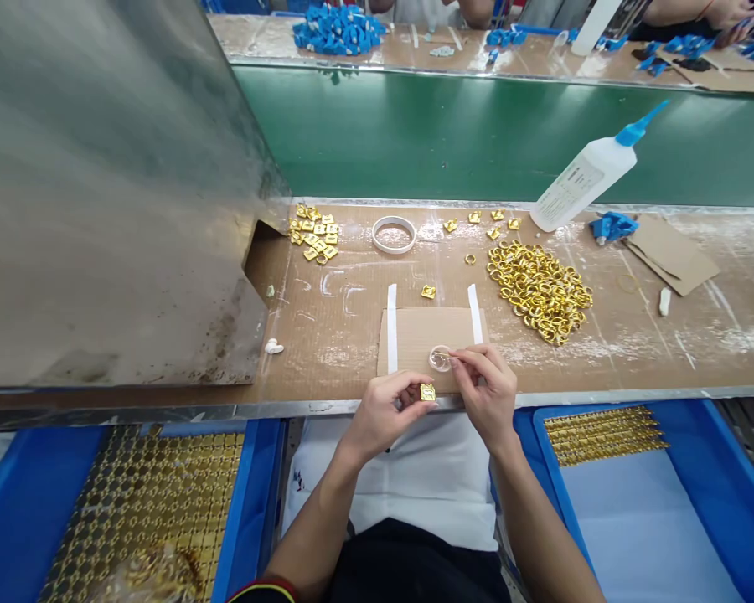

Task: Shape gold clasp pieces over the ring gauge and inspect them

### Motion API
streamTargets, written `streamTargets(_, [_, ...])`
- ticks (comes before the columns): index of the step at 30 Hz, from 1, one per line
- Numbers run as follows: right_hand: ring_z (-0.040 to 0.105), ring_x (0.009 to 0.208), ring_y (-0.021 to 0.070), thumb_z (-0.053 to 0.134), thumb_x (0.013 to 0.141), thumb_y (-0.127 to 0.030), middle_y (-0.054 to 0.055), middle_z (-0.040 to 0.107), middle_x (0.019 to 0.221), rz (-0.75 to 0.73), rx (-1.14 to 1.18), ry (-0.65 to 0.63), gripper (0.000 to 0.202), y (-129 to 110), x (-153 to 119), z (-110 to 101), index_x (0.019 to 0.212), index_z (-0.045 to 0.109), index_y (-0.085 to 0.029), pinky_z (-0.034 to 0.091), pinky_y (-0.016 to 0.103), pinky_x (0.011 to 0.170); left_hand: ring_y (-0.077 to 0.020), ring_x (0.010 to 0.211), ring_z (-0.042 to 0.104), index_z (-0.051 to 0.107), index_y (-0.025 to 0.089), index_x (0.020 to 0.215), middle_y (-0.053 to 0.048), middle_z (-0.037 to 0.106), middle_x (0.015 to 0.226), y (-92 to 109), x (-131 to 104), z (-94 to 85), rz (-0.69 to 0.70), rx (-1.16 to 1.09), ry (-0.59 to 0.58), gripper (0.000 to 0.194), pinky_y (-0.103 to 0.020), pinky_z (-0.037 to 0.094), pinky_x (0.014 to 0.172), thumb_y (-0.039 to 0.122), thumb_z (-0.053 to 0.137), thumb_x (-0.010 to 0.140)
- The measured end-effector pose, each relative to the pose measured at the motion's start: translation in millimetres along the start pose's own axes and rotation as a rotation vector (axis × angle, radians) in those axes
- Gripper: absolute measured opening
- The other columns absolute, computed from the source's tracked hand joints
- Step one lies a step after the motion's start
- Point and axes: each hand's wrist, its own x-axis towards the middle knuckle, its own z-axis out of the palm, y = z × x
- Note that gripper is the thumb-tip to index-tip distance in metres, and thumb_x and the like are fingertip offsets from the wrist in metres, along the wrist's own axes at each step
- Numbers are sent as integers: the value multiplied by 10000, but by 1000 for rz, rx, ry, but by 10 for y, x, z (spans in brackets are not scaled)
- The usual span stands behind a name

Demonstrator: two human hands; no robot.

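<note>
Between its thumb and fingers, my left hand (386,412) pinches a square gold piece (427,392) at the table's front edge. My right hand (488,392) is closed on a thin stick (447,353), whose tip is at a small clear round dish (440,359). That dish sits on a cardboard pad (424,327) held by two white tape strips. Another gold piece (428,291) lies just behind the pad. To the right is a heap of gold rings (540,289); at the back left are several square gold pieces (314,233).
A white tape roll (394,234) and a slanted bottle (581,184) stand behind the pad. A metal housing (113,193) rises at left. Blue trays (260,494) with gold parts flank my lap. People sit across the green belt (440,134).
</note>
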Motion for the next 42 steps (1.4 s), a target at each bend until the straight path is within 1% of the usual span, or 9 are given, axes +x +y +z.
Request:
streamTargets(4, [531,560,132,632,942,-265,21,644,761,-18,2,-19,144,-8,24,8,867,749,-226,466,265,512,-118,575,565,758,143,999,-20,674,706,7,13,9,-86,1,7,218,-196,442,504,294,729,845])
streamTargets(8, [550,570,137,637,937,-249,20,656,748,-7,33,-18,136,-1,60,4,851,737,-219,464,259,514,-134,626,580,765,138,1058,-27,666,715,23,28,-2,-98,-61,-18,264,-202,461,531,290,718,847])
streamTargets(12, [565,590,148,634,937,-284,28,672,761,13,21,-48,152,9,83,-2,842,738,-225,470,267,525,-142,647,575,764,143,1070,-30,650,726,40,25,-37,-67,-116,-44,279,-211,486,551,321,718,859])
streamTargets(18, [591,603,154,614,942,-286,34,675,755,40,50,-58,173,16,71,1,825,724,-222,479,266,522,-130,609,567,762,165,1048,-30,687,753,61,56,-50,5,28,-25,220,-218,485,567,304,713,883])
streamTargets(26, [642,698,179,630,940,-307,46,688,798,110,181,12,152,16,44,-22,851,713,-216,506,279,573,-130,601,571,725,177,1078,-14,671,758,-1,53,12,58,115,43,186,-230,476,600,258,671,919])
streamTargets(31, [561,483,122,632,948,-408,-11,638,651,320,373,30,214,-25,8,-15,889,671,-206,459,230,436,-146,623,575,716,183,1090,-22,681,773,24,49,37,64,160,44,184,-251,488,630,257,640,940])
streamTargets(33, [545,441,110,640,940,-451,-19,643,629,375,437,39,253,-36,7,0,893,653,-203,458,219,412,-152,635,578,711,177,1095,-24,677,769,30,60,53,59,177,52,185,-257,491,643,241,628,943])
streamTargets(37, [563,448,102,669,918,-497,-3,674,672,385,484,75,307,-32,9,33,874,645,-195,468,203,401,-152,634,577,704,171,1081,-15,663,748,29,75,83,52,188,65,171,-259,493,651,217,620,939])
streamTargets(42, [544,437,85,667,933,-486,-17,660,672,330,495,129,294,-20,-51,49,871,644,-200,456,180,387,-153,660,593,695,166,1107,-22,677,792,19,66,104,74,218,68,181,-251,486,651,195,618,946])
